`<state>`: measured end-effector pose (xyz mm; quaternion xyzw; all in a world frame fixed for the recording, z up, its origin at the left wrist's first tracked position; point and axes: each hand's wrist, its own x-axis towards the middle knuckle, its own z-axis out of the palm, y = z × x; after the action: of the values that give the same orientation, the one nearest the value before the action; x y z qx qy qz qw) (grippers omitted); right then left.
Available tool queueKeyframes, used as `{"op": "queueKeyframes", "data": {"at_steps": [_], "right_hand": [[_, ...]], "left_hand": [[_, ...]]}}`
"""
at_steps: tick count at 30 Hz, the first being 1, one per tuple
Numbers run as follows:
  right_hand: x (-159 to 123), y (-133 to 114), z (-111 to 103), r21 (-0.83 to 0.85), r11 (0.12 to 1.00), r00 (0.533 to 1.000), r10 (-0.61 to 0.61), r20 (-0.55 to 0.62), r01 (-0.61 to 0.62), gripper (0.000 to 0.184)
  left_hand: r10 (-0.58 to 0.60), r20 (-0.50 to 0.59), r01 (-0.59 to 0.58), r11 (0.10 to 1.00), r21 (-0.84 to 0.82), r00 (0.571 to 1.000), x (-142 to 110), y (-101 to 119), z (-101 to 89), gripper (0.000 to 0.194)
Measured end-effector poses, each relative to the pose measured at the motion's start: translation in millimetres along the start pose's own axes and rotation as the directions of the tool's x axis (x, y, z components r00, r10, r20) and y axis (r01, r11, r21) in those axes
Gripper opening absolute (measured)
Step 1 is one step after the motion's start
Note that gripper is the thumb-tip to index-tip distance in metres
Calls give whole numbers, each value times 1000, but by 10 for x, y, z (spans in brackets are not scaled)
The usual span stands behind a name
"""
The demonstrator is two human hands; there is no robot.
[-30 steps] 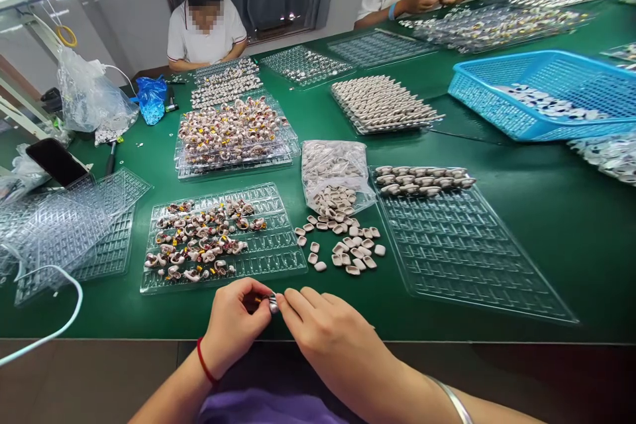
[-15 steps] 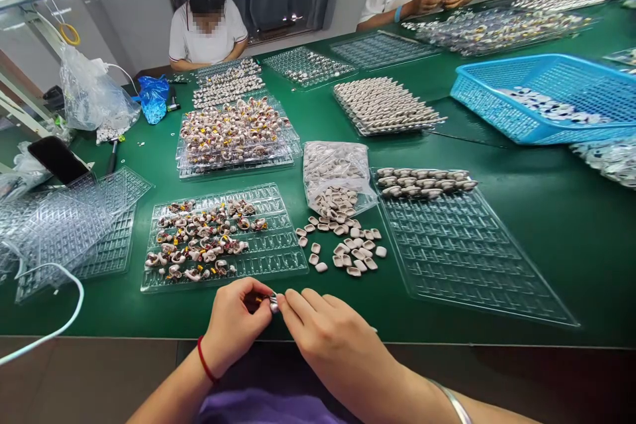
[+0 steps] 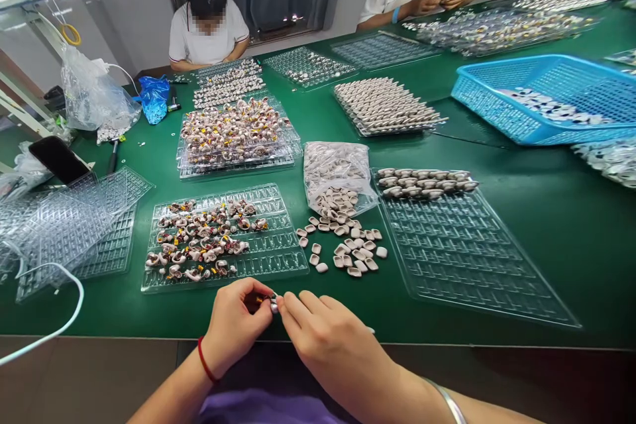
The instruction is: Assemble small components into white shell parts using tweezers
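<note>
Near the front edge of the table, my left hand (image 3: pixel 237 317) pinches a small earbud part (image 3: pixel 273 305) between thumb and fingers. A shiny round bit and a touch of yellow show on it; the rest is hidden by fingers. My right hand (image 3: pixel 330 338) is closed, its fingertips meeting the same part from the right. A small pale tip (image 3: pixel 371 330) shows beside the right hand, too covered to identify. Beyond the left hand lies a clear tray (image 3: pixel 283 248) with rows of wired earbud pieces (image 3: pixel 199 238). Loose beige shells (image 3: pixel 355 248) are scattered past the right hand.
A plastic bag (image 3: pixel 335 165) spills the shells. To its right is a clear tray (image 3: pixel 472 258) with beige pieces along its far end. Stacked filled trays (image 3: pixel 238 132), a blue basket (image 3: pixel 527 126) and a phone (image 3: pixel 58 159) stand around. Two people sit across the table.
My right hand's fingers have shifted very slightly at the earbud part. Otherwise both hands keep their places.
</note>
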<state>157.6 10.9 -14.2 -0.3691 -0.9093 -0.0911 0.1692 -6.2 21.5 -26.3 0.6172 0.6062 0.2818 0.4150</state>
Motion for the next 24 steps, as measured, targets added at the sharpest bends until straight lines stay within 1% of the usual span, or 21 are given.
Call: {"op": "queueKeyframes", "data": {"at_steps": [7, 16, 20, 24], "right_hand": [[16, 0, 5, 9, 1000, 1000, -20, 19, 20, 22], [24, 45, -23, 23, 1000, 1000, -2, -24, 3, 22], [15, 18, -6, 30, 1000, 999, 3, -35, -2, 20], [17, -21, 2, 29, 1000, 1000, -11, -15, 11, 17]], "left_hand": [[7, -20, -7, 1000, -3, 1000, -13, 2, 5, 14], [22, -45, -20, 999, 34, 999, -5, 4, 33, 13], [27, -73, -26, 1000, 8, 997, -19, -9, 42, 12], [20, -88, -23, 999, -23, 996, -19, -34, 58, 12]]}}
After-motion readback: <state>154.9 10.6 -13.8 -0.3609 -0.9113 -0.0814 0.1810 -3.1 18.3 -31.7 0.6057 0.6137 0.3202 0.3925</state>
